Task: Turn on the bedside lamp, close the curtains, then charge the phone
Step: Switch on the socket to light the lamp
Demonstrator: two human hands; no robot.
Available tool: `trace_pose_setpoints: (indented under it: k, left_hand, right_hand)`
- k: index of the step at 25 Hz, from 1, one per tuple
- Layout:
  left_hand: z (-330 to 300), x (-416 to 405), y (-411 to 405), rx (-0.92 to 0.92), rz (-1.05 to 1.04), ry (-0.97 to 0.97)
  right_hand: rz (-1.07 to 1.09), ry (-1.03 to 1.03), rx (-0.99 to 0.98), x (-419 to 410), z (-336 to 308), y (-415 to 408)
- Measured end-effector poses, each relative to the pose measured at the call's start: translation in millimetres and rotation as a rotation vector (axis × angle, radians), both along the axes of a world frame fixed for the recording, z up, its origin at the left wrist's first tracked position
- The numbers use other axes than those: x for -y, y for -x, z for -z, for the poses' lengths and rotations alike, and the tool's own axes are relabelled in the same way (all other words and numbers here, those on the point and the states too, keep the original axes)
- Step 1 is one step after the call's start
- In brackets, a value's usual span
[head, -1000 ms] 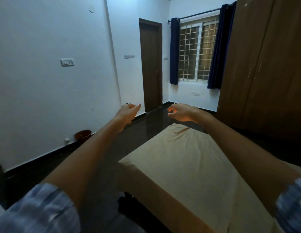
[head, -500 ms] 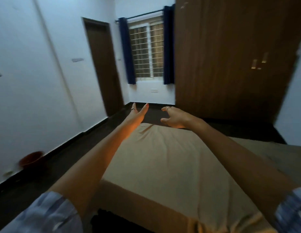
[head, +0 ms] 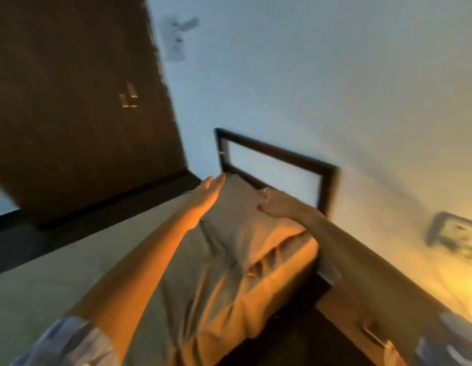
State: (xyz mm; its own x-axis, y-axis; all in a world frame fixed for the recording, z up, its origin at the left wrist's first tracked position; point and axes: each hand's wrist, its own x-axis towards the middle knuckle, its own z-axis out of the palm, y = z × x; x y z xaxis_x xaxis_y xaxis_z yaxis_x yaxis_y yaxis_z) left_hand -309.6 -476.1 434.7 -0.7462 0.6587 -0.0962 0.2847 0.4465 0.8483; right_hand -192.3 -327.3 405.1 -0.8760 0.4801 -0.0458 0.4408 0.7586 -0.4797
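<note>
My left hand (head: 207, 192) is stretched out flat over the bed, fingers straight, holding nothing. My right hand (head: 278, 204) hovers above the pillow (head: 250, 233) with fingers loosely curled, also empty. Warm yellow light glows from the lower right edge, where the bedside cabinet (head: 351, 310) stands; the lamp itself is outside the frame. A blurred wall socket plate (head: 452, 235) sits on the right wall above the cabinet. A dark bluish object (head: 451, 339) lies on the cabinet top, too blurred to identify. Curtains and window are out of view.
The bed (head: 79, 268) with a beige sheet fills the lower left, with a dark wooden headboard (head: 277, 154) against the white wall. A brown wardrobe (head: 76, 101) stands at the left. A blurred switch plate (head: 176, 43) is high on the wall.
The view has swung right, from the window and door past the wardrobe to the headboard and the lit bedside corner. Both hands stay outstretched and empty; the left one flattened.
</note>
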Motion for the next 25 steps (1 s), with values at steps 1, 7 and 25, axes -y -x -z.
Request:
trace_pose_setpoints:
  k: [1,7,25]
  left_hand:
    - [9,-41,-17,0.014,0.067,0.005]
    - [88,-243,-127,0.207,0.403,0.117]
    - [204,-430,-187,0.25,0.542,0.334]
  right_hand:
    - [0.071,0.026,0.015,-28,10,-25]
    - [0.454,0.22,0.045,-157,85,-156]
    - [1.413,1.354,-1.181,-348,168,-243]
